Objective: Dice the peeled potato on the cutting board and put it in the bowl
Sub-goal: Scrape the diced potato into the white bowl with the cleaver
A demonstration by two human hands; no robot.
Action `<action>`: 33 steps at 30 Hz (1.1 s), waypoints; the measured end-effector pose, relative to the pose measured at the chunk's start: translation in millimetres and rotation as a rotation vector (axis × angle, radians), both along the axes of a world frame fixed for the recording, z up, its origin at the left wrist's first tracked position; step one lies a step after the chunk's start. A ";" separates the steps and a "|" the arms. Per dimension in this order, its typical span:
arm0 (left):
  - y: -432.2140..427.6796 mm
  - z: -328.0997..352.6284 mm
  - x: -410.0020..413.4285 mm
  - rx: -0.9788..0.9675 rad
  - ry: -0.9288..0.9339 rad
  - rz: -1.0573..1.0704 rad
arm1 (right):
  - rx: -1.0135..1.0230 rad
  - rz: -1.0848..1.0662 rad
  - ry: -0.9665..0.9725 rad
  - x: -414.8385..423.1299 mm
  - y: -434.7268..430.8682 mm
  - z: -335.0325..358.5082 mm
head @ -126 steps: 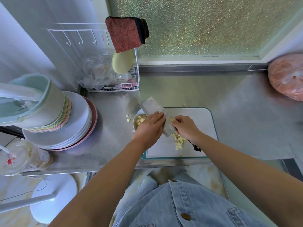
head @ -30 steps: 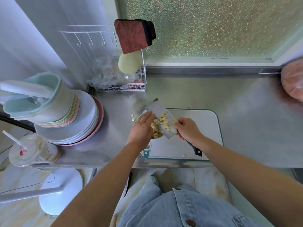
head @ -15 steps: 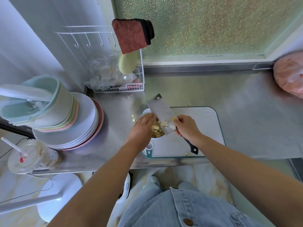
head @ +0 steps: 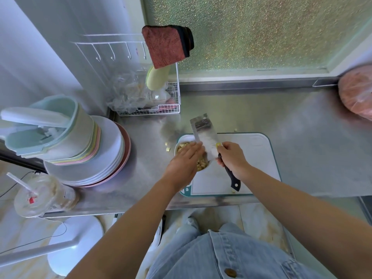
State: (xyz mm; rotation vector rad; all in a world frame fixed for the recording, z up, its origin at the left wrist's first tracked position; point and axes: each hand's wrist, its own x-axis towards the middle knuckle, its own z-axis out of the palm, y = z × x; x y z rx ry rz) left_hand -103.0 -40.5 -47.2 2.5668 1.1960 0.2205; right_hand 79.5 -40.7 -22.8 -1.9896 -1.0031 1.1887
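Note:
A white bowl (head: 179, 143) with diced potato (head: 202, 165) sits on the left end of the white cutting board (head: 255, 156). My right hand (head: 231, 158) grips the black handle of a cleaver (head: 204, 133), whose blade tilts over the bowl. My left hand (head: 184, 161) hovers over the bowl with straight fingers touching the flat of the blade. Most of the bowl is hidden under my left hand. One small potato bit (head: 233, 191) lies near the board's front edge.
A few potato cubes (head: 167, 147) lie on the steel counter (head: 302, 121) left of the bowl. A stack of plates (head: 108, 154) and tubs stands at left, a wire rack (head: 161, 101) behind, a plastic cup (head: 44, 195) front left, a pink bag (head: 357, 93) far right.
The cleaver carried diced potato from the board over the bowl, and my left hand swept the pieces off the blade. The blade is now bare and tilted steeper.

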 end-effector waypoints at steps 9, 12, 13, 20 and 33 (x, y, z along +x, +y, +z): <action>-6.9 -8.2 -4.4 0.126 -0.237 0.441 | 0.021 -0.047 0.038 10.2 -1.9 -1.6; -4.4 -2.2 -2.0 -0.230 -0.276 0.875 | 0.013 -0.051 0.031 15.4 -10.0 -5.0; -2.2 -3.6 -0.1 -0.400 -0.256 0.949 | 0.009 -0.048 0.028 16.7 -12.9 -5.8; 5.1 -22.8 10.4 -0.964 -0.553 1.124 | -0.012 -0.041 0.052 26.1 -29.7 -9.1; -28.7 -10.3 -42.1 -0.639 -0.640 1.452 | -0.008 0.008 0.100 4.5 -23.0 -24.5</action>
